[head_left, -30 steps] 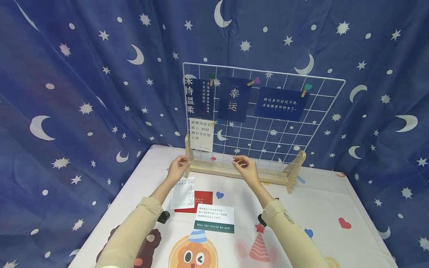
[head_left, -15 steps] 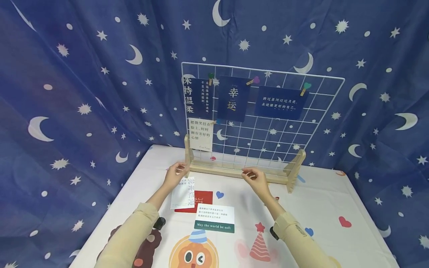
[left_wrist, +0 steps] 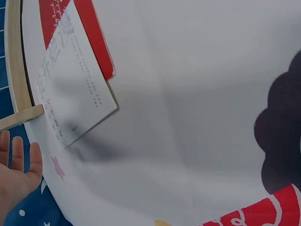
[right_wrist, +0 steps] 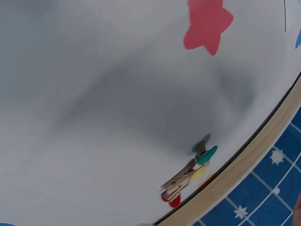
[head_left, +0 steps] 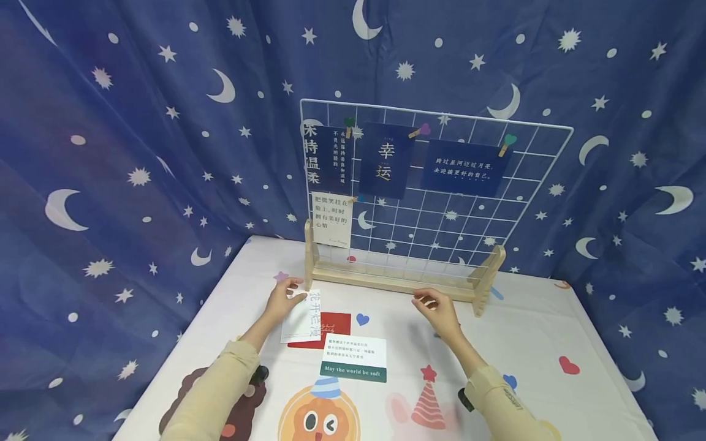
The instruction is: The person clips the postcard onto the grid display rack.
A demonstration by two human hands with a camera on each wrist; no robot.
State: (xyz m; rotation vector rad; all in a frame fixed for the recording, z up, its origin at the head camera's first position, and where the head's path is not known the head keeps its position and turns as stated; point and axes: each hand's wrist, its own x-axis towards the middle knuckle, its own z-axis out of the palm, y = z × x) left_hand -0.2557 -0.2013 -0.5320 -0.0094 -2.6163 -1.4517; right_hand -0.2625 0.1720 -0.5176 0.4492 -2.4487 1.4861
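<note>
My left hand [head_left: 284, 300] hangs low over the table with straight fingers [left_wrist: 19, 157], at the far corner of a white card [head_left: 300, 318] with grey characters. That card [left_wrist: 70, 94] lies partly over a red card [head_left: 333, 324], one edge slightly raised with a shadow under it. My right hand [head_left: 438, 306] hovers in front of the wooden stand [head_left: 386, 282], fingers loosely curled and holding nothing. Below it a small bunch of wooden clothespins [right_wrist: 188, 176] with coloured heart tips lies on the cloth beside the stand's rail [right_wrist: 244, 174].
The stand holds a white wire grid [head_left: 469, 202] with three dark blue cards and one white card [head_left: 331, 219] clipped on. A white and green card [head_left: 353, 358] lies nearer me. A printed tablecloth [head_left: 524, 331] covers the table; a starry blue curtain hangs behind.
Both hands have dropped from the height of the stand's rail toward the table. The left hand has reached the white card's corner; the right has drifted right and nearer me.
</note>
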